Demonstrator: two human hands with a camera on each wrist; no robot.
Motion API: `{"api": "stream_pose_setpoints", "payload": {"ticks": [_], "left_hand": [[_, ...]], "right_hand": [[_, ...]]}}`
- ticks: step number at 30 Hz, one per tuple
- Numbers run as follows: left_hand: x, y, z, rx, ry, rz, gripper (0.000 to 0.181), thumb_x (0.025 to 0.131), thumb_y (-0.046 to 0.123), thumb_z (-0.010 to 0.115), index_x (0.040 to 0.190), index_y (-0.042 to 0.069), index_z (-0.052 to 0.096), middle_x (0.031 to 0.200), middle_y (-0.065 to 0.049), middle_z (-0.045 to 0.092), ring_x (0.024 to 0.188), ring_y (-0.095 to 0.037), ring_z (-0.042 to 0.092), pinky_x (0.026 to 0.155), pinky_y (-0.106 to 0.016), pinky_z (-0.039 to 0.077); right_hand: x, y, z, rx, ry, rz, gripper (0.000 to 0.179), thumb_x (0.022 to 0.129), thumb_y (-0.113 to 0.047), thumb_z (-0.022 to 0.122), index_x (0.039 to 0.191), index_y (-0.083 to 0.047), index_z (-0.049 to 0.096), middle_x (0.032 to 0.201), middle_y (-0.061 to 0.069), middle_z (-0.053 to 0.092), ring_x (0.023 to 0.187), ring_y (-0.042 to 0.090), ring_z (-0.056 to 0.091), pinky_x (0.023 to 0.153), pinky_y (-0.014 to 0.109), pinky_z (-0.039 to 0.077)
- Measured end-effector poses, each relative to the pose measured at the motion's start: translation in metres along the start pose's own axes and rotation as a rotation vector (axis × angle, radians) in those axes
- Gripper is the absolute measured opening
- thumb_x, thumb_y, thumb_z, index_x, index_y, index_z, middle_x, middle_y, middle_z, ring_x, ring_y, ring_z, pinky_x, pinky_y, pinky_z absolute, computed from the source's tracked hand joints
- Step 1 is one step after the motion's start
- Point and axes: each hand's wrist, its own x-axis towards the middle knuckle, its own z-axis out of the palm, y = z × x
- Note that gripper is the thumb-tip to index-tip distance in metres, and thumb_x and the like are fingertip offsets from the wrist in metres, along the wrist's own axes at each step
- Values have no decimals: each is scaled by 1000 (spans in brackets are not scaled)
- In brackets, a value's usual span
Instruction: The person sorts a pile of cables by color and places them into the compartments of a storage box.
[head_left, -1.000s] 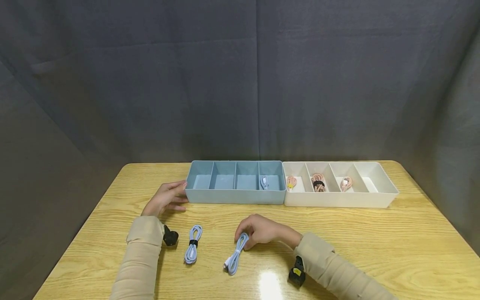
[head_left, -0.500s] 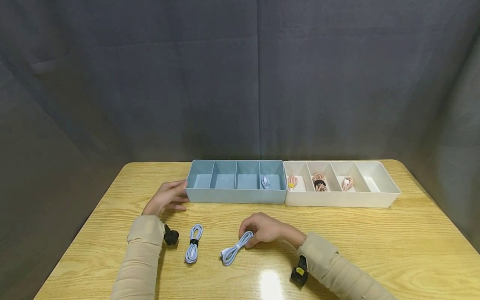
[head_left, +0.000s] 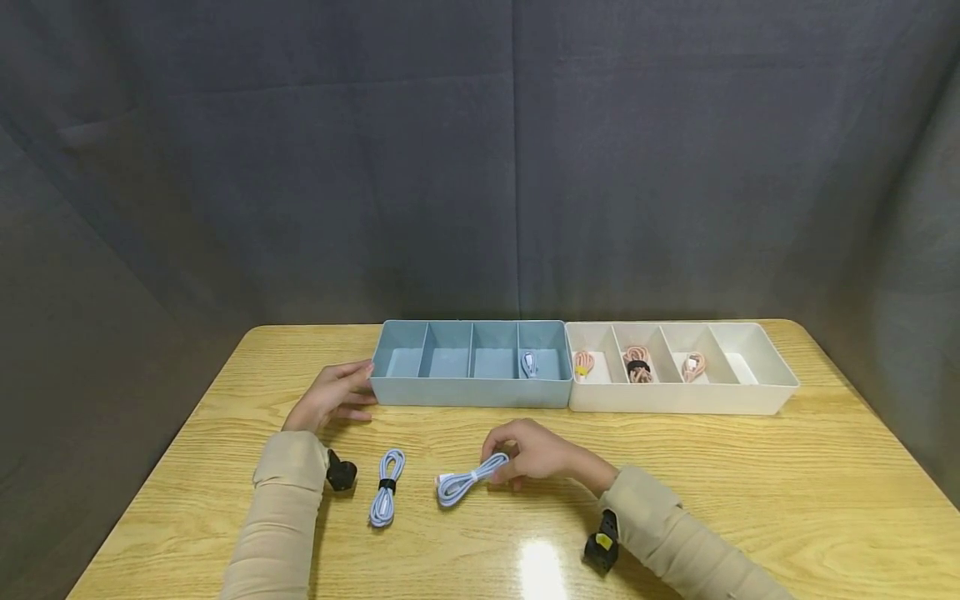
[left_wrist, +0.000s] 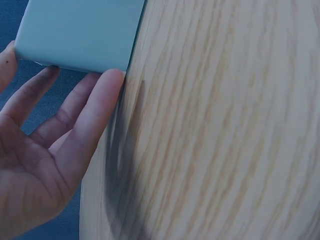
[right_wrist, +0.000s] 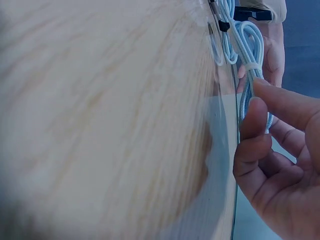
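My right hand [head_left: 534, 452] pinches one end of a coiled light-blue cable [head_left: 468, 480] between thumb and fingers, close over the table. A white tie bands this coil, and its plug end points left; the same cable [right_wrist: 250, 50] fills the top of the right wrist view. My left hand [head_left: 333, 396] has its fingers extended, with the fingertips against the left end of the blue divided box [head_left: 468, 392]. In the left wrist view the fingertips [left_wrist: 114, 80] meet the box's end wall. A second light-blue cable [head_left: 386, 489] with a black strap lies between the forearms.
A white divided box [head_left: 682, 398] stands against the blue box's right end, with pink cable coils [head_left: 637, 365] in three compartments. A small light-blue cable [head_left: 528, 363] lies in the blue box's rightmost compartment. Behind the wooden table [head_left: 420, 567] hangs a dark curtain [head_left: 480, 167].
My right hand has moved slightly away from me and to the right with the pinched cable. The cable has swung from steep to nearly level, plug leftward. My left hand stays at the box.
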Motion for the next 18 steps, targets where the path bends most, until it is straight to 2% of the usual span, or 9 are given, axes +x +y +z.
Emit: {"api": "stream_pose_setpoints", "payload": {"ticks": [4,11,15,18], "left_hand": [[0,0,0,0,1,0,60,94,33,50,142,3,30,121,-30,50,86,-23,63,69,-40,56],[-1,1,0,-3,-7,2,57,96,30,48,142,2,29,123,-31,48,86,-23,63,70,-39,56],[-1,1,1,-9,-2,-2,57,95,30,48,142,2,30,122,-30,49,85,-22,63,69,-39,56],[0,1,1,-12,2,-5,57,95,30,48,142,2,30,121,-29,51,84,-21,63,69,-39,56]], "right_hand": [[0,0,0,51,31,7,13,77,3,69,86,-4,63,81,3,60,46,12,54,46,31,53],[-4,-9,-2,159,139,16,12,79,2,67,89,2,60,82,8,55,47,15,54,45,30,51],[-9,-27,-7,171,194,2,10,80,5,65,88,7,59,80,10,54,47,13,53,45,34,51],[-8,-29,-10,164,242,19,10,80,6,64,88,9,59,79,10,54,46,13,53,46,38,51]]}}
